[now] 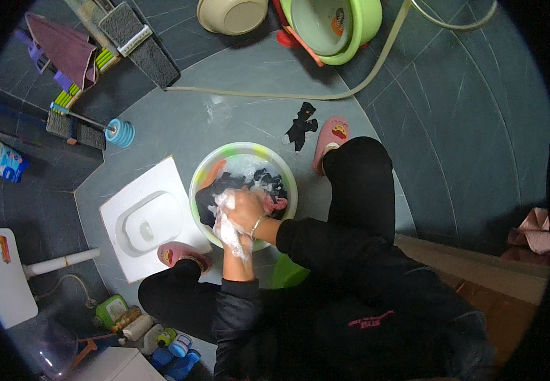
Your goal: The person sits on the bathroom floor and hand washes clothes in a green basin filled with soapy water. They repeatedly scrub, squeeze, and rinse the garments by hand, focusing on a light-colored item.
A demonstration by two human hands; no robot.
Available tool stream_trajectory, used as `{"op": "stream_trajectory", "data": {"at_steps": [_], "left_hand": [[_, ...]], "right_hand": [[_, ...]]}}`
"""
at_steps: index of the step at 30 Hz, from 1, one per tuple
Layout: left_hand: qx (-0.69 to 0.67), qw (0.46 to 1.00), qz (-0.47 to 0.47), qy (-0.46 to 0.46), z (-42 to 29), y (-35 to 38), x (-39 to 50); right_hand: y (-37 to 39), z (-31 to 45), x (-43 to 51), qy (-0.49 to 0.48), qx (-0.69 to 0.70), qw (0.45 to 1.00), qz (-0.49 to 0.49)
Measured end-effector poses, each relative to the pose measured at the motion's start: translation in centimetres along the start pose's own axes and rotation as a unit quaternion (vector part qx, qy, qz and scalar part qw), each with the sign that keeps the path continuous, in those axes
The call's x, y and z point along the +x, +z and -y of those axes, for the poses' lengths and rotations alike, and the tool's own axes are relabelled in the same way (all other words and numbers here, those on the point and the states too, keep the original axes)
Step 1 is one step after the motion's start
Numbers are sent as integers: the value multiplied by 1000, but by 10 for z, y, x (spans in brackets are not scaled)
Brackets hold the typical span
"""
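Foam covers both my hands, which are pressed together above a round plastic basin (292,195) with a pale rim. My right hand (246,209), with a bracelet at its wrist, is curled over my left hand (222,228). The foam hides what, if anything, lies between them. Wet dark cloth (208,202) fills much of the basin under my hands. A pink cloth (277,205) lies beside my right hand. Suds (246,165) float at the far side, and an orange-red edge (214,172) shows at the basin's left wall.
Left of the basin is a white squat toilet (132,257). Black socks (300,128) lie on the tiled floor near my pink slipper (333,135). A hose (265,95) crosses the floor beyond. A blue plunger (120,133) and several bottles (137,327) stand leftward; green basins (369,28) lean at the back.
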State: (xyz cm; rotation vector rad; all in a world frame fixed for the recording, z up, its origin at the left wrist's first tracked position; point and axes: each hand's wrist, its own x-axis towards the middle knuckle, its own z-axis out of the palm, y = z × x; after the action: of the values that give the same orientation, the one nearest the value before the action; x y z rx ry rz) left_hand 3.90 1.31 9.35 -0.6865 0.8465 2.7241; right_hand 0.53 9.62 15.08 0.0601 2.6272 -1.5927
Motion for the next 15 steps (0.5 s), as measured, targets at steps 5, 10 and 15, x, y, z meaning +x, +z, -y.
{"op": "stream_trajectory", "data": {"at_steps": [5, 10, 15], "left_hand": [[52, 997, -56, -8, 6, 18, -6], [159, 984, -19, 82, 7, 9, -11], [5, 985, 141, -96, -21, -30, 20]], "right_hand": [[0, -22, 13, 197, 0, 979, -52], [-1, -13, -12, 31, 40, 996, -67], [1, 16, -67, -185, -30, 982, 6]]}}
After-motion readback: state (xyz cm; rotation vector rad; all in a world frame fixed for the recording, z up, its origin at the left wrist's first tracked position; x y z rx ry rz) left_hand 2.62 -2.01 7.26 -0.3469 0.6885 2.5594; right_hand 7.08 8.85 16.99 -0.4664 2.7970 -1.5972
